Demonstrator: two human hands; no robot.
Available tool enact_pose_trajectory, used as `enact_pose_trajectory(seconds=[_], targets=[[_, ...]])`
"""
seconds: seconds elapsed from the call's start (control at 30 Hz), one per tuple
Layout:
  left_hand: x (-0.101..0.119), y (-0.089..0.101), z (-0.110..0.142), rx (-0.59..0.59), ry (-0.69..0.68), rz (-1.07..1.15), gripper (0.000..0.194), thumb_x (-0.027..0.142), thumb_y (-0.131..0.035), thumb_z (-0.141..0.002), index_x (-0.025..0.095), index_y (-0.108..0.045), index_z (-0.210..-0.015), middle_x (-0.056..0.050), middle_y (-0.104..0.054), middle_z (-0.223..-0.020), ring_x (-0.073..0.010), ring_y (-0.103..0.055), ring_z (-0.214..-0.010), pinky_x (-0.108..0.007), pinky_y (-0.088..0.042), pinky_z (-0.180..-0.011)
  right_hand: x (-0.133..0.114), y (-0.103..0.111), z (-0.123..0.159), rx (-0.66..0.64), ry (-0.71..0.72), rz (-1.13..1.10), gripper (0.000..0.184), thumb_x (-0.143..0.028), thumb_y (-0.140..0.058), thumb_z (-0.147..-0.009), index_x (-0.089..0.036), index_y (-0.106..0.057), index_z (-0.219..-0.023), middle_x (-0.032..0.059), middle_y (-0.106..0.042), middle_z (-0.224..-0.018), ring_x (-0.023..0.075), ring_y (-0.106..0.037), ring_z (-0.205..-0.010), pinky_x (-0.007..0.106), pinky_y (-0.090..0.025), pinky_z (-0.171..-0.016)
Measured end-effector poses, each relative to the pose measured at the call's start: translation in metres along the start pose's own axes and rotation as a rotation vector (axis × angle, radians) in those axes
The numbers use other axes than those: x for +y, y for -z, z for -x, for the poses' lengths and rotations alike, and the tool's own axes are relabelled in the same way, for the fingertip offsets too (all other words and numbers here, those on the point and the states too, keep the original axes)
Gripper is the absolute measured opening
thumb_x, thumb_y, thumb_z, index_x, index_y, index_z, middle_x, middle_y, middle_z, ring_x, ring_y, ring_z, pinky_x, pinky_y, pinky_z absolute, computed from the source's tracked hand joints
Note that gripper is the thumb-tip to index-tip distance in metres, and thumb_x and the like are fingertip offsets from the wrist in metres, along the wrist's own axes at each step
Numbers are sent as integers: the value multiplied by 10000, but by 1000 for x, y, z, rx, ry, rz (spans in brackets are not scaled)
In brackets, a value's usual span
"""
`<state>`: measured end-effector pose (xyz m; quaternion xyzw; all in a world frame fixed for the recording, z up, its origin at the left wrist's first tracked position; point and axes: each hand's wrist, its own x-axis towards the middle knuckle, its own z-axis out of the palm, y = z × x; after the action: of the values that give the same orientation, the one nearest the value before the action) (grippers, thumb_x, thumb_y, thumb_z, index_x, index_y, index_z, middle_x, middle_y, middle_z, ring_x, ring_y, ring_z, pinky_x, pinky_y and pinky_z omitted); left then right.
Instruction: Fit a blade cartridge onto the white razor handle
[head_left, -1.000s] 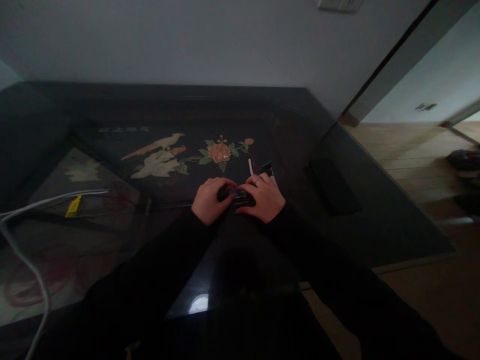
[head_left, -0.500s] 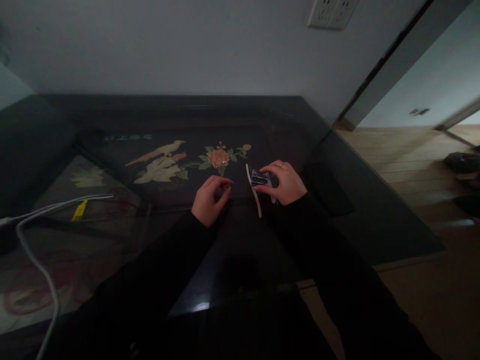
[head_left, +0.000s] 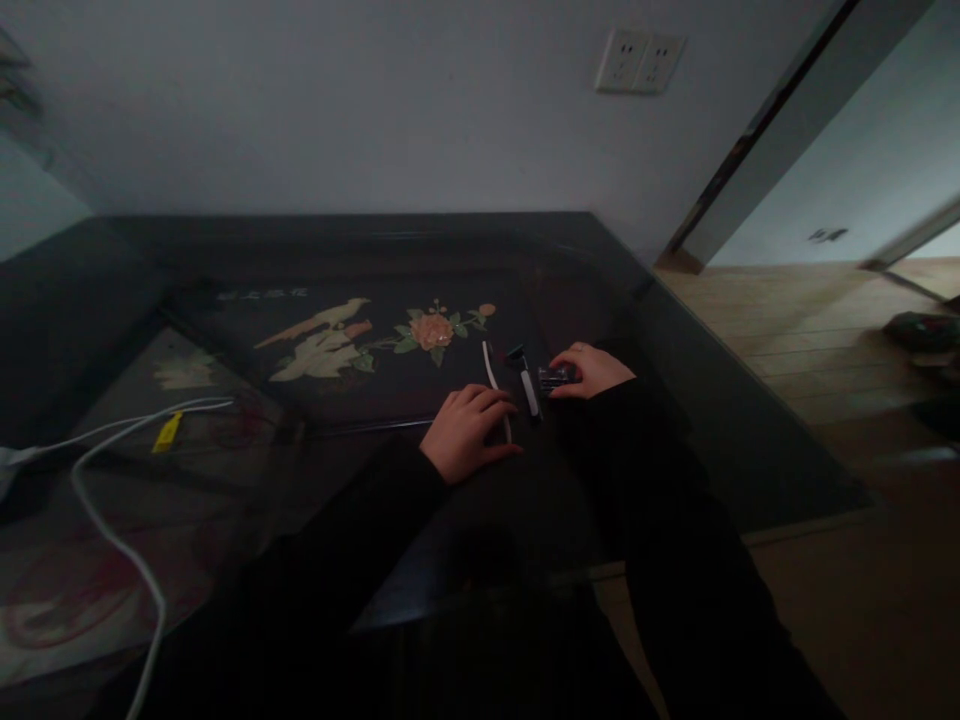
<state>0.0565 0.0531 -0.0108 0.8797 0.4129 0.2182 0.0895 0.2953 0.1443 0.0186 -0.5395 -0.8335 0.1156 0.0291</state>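
Observation:
A slim, pale, slightly curved stick [head_left: 490, 366] lies on the dark tabletop; its kind cannot be made out. My left hand [head_left: 469, 430] is over its near end, fingers stretched and thumb apart, partly hiding it. Just right of the stick lies a razor [head_left: 529, 390] with a dark head at the far end and a light handle. My right hand [head_left: 591, 371], beside the razor, pinches a small dark, shiny block-like piece [head_left: 555, 378] between thumb and fingers, low over the table.
The dark glossy table [head_left: 450, 245] has a bird-and-flower picture [head_left: 431, 332] under its surface. White cables [head_left: 112, 540] with a yellow tag [head_left: 168, 432] run along the left. Behind the table is a wall with sockets [head_left: 640, 62]; wooden floor [head_left: 757, 330] lies to the right.
My right hand has moved right with the dark piece, and the razor now shows on the table. My left hand has moved right and opened over the pale stick. The view has tilted up slightly.

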Motion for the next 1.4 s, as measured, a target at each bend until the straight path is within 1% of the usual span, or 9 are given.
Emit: enact_pose_trajectory(seconds=[0.17, 0.27, 0.33, 0.47, 0.6, 0.8, 1.2, 1.3, 1.4], targets=[[-12, 3, 0, 26, -107, 45, 346, 427, -677, -796, 165, -613, -1012, -105, -650, -1097, -243, -555, -1017, -382, -469, -904, -5, -1, 1, 45, -25, 3, 391, -352, -794, -655, -204, -689, -1001, 62, -576, -951, 161, -557, -711, 302, -449, -710], [-19, 7, 4, 14, -133, 32, 358, 462, -674, -784, 158, -618, -965, -111, -650, -1055, -246, -569, -975, -376, -486, -872, -20, -1, 3, 222, -40, 11, 261, -439, -711, -745, -203, -690, -855, 63, -584, -872, 206, -562, -803, 314, -432, -709], [-23, 9, 8, -2, -142, 25, 362, 470, -666, -788, 154, -621, -959, -119, -650, -1051, -247, -576, -967, -381, -493, -866, -35, -3, 5, 320, -38, 35, 258, -454, -632, -815, -200, -670, -792, 77, -601, -870, 232, -557, -874, 323, -422, -714], [-30, 11, 17, -2, -168, 33, 361, 470, -640, -808, 156, -625, -986, -137, -646, -1076, -253, -578, -989, -396, -493, -877, -64, -12, 6, 286, -58, 153, 234, -413, -592, -852, -196, -658, -794, 108, -642, -932, 268, -549, -923, 360, -419, -718], [-33, 8, 23, 16, -149, 71, 356, 478, -637, -807, 175, -628, -994, -128, -643, -1094, -257, -574, -1006, -396, -484, -880, -75, -19, 5, 254, -145, 248, 255, -400, -553, -868, -178, -679, -879, 146, -654, -1000, 308, -535, -973, 402, -409, -728], [-32, 3, 24, 5, -124, 63, 333, 425, -641, -819, 193, -616, -1056, -118, -633, -1141, -264, -569, -1044, -406, -462, -884, -80, -22, -1, 220, -150, 266, 292, -332, -485, -888, -135, -701, -899, 180, -646, -1040, 321, -526, -1026, 430, -401, -779], [-32, 1, 25, 28, -102, 17, 341, 405, -654, -813, 186, -615, -1071, -110, -636, -1147, -266, -562, -1044, -396, -456, -853, -93, -29, -6, 206, -118, 238, 312, -403, -493, -892, -168, -669, -787, 143, -654, -982, 293, -546, -974, 401, -397, -767], [-31, 2, 25, 30, -96, 30, 362, 441, -648, -810, 190, -620, -1069, -111, -635, -1150, -270, -562, -1050, -407, -455, -865, -84, -23, -4, 241, -121, 180, 369, -513, -509, -873, -185, -651, -781, 118, -649, -921, 284, -553, -927, 382, -396, -741], [-30, 4, 26, 19, -79, 36, 371, 454, -656, -800, 198, -623, -1067, -104, -637, -1152, -274, -564, -1057, -411, -455, -859, -61, -14, -2, 295, -97, 91, 329, -521, -602, -811, -201, -652, -871, 98, -623, -883, 266, -548, -860, 359, -402, -726]])
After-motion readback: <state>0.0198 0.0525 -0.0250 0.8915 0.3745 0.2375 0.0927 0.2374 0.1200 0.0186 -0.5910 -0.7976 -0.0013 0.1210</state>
